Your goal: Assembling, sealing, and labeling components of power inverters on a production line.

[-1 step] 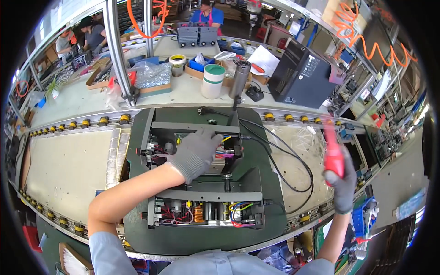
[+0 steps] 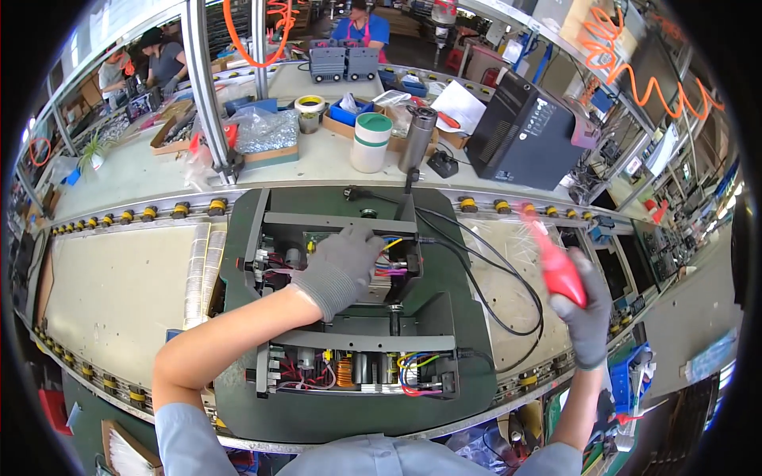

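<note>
Two grey metal device housings lie on a dark green board, their wiring and components exposed. My gloved left hand reaches over the far housing; its fingers curl down among the parts beside yellow and pink wires, and what the fingertips hold is hidden. To the right, my gloved right hand is closed around a red squeeze bottle with a long tapered tip, held in the air and smeared by motion. The near housing shows a copper coil and coloured wires; neither hand touches it.
A black power cable loops to the right of the housings. Yellow rollers line the conveyor edges. On the back shelf stand a white jar, a steel flask and a black computer tower. Other people work farther back.
My right hand has shifted slightly left with the red squeeze bottle, which now tilts more to the left. My left hand stays at the far housing.
</note>
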`<action>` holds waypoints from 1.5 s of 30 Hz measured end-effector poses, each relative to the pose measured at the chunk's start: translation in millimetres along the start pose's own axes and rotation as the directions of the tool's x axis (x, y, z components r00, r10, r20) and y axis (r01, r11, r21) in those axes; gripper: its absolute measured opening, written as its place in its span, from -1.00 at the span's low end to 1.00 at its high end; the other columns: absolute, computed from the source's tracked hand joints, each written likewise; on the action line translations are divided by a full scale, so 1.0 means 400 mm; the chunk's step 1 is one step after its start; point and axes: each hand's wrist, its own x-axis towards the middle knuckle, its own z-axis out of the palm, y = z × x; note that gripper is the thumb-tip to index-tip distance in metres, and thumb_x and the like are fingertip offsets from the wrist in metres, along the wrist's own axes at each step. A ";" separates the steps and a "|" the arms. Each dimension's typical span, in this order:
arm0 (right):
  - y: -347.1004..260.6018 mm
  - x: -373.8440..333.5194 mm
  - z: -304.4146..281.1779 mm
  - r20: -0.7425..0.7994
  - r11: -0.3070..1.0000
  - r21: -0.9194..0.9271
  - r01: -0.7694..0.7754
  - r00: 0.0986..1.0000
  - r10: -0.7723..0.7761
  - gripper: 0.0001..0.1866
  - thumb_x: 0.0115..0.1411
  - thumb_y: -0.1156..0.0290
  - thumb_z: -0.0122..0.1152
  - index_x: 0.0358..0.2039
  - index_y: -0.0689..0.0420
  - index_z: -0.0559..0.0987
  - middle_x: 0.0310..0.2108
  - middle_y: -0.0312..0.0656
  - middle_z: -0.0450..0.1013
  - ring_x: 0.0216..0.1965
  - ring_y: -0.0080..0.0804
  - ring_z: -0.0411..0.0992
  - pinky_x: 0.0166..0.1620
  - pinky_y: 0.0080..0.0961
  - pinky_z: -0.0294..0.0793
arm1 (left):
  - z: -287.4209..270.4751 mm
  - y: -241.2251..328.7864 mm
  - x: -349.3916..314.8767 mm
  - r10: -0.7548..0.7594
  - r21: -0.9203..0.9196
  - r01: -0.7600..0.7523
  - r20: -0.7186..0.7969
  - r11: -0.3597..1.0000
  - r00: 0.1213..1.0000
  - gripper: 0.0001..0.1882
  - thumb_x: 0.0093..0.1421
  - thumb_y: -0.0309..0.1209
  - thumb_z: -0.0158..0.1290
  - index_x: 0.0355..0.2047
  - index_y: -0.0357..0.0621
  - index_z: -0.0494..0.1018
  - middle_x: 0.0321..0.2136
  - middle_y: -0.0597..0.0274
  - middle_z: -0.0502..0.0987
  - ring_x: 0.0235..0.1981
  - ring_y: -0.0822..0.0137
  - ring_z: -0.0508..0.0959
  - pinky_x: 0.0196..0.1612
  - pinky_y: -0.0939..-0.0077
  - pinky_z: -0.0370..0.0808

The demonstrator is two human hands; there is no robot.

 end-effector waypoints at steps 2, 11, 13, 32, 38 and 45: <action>-0.027 0.049 0.039 0.112 0.964 -0.157 0.215 0.974 -0.198 -0.38 -0.12 0.33 0.41 -0.02 0.24 0.42 -0.12 -0.17 0.39 -0.11 -0.40 0.39 -0.04 -0.52 0.36 | -0.003 0.017 0.003 -0.064 -0.041 0.065 0.026 0.997 0.998 -0.68 0.00 -0.40 0.07 -0.18 -0.12 0.42 -0.21 0.07 0.41 -0.25 0.02 0.49 -0.21 0.23 0.48; -0.121 0.170 0.296 -0.124 0.928 0.181 0.326 0.944 -0.307 -0.33 -0.20 0.33 0.44 -0.05 0.20 0.37 -0.16 -0.11 0.42 -0.21 -0.33 0.47 -0.12 -0.46 0.44 | 0.018 0.003 -0.026 0.133 -0.388 -0.041 0.214 0.921 0.968 -0.52 0.15 -0.33 -0.08 0.09 -0.19 0.24 -0.03 -0.08 0.35 -0.14 -0.02 0.47 -0.06 0.20 0.43; -0.111 0.190 0.345 -0.102 0.909 0.081 0.409 0.911 -0.400 -0.36 -0.19 0.32 0.44 -0.07 0.20 0.39 -0.18 -0.09 0.44 -0.23 -0.31 0.48 -0.13 -0.46 0.45 | 0.035 0.000 -0.035 0.215 -0.363 -0.122 0.229 0.924 0.949 -0.40 0.16 -0.30 -0.10 0.19 -0.21 0.08 0.09 -0.11 0.23 -0.13 -0.05 0.47 -0.04 0.20 0.43; -0.108 0.209 0.418 0.055 0.910 -0.004 0.415 0.908 -0.415 -0.46 -0.07 0.40 0.32 -0.05 0.24 0.39 -0.10 -0.08 0.39 -0.20 -0.40 0.42 -0.08 -0.48 0.39 | 0.007 0.029 -0.023 -0.002 -0.341 0.119 0.324 0.932 0.946 -0.57 0.17 -0.34 -0.09 0.05 -0.13 0.23 -0.05 -0.06 0.37 -0.27 0.01 0.54 -0.24 0.17 0.50; -0.113 0.218 0.440 0.038 0.880 -0.077 0.469 0.883 -0.468 -0.51 -0.12 0.36 0.37 -0.14 0.13 0.43 -0.22 -0.10 0.47 -0.25 -0.17 0.48 -0.20 -0.41 0.46 | 0.030 0.022 -0.023 0.082 -0.445 0.037 0.245 0.895 0.966 -0.55 0.16 -0.36 -0.11 0.07 -0.20 0.18 -0.08 -0.11 0.38 -0.29 -0.06 0.52 -0.22 0.15 0.49; -0.119 0.215 0.446 0.078 0.861 -0.152 0.485 0.875 -0.478 -0.52 -0.12 0.36 0.37 -0.14 0.12 0.42 -0.23 -0.10 0.47 -0.26 -0.13 0.47 -0.22 -0.39 0.46 | 0.012 0.031 -0.021 0.058 -0.400 0.080 0.323 0.913 0.945 -0.51 0.14 -0.38 -0.09 0.08 -0.24 0.15 -0.07 -0.13 0.38 -0.27 -0.07 0.52 -0.21 0.16 0.48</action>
